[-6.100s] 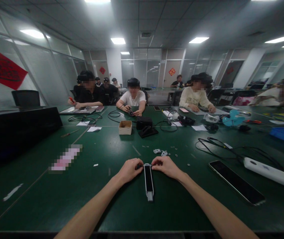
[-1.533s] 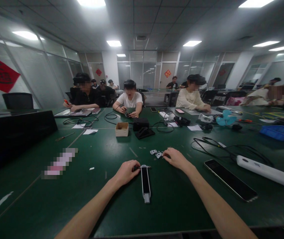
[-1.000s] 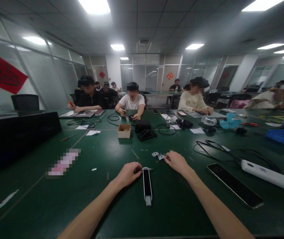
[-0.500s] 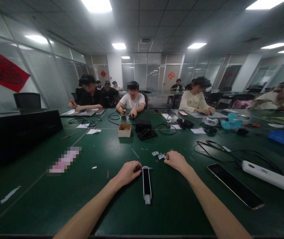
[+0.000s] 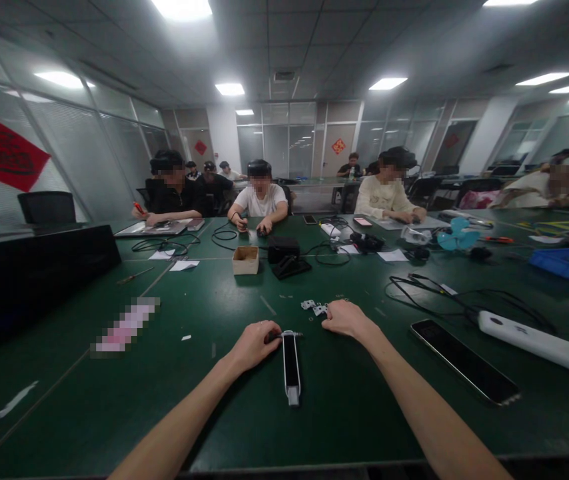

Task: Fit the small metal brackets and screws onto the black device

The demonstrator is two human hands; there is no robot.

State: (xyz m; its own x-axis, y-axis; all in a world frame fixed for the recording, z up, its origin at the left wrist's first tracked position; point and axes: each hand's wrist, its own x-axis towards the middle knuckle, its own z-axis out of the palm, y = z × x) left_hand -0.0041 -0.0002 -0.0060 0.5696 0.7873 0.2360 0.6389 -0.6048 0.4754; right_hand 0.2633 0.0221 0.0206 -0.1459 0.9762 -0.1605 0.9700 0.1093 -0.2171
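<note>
My left hand (image 5: pixel 257 343) rests on the green table with its fingers closed around the dark handle of what looks like a screwdriver (image 5: pixel 273 336). The thin shaft lies across the top end of a slim device (image 5: pixel 291 363) with a white frame and black face. That device lies lengthwise towards me, a pale block at its near end. Further right, my right hand (image 5: pixel 348 319) is closed, its bent fingertips down at the table beside small white parts with dark spots (image 5: pixel 308 305). Whatever its fingertips pinch, if anything, is hidden.
A black phone (image 5: pixel 464 360) and a white power strip (image 5: pixel 534 341) with black cables lie right. Ahead are a small open box (image 5: pixel 245 261) and a black case (image 5: pixel 283 249). A blue tray (image 5: pixel 567 264) stands far right. People sit across the table.
The view has shifted slightly. My right fingertips have moved a little left and towards me beside the small white parts. My left hand and the slim device keep their places.
</note>
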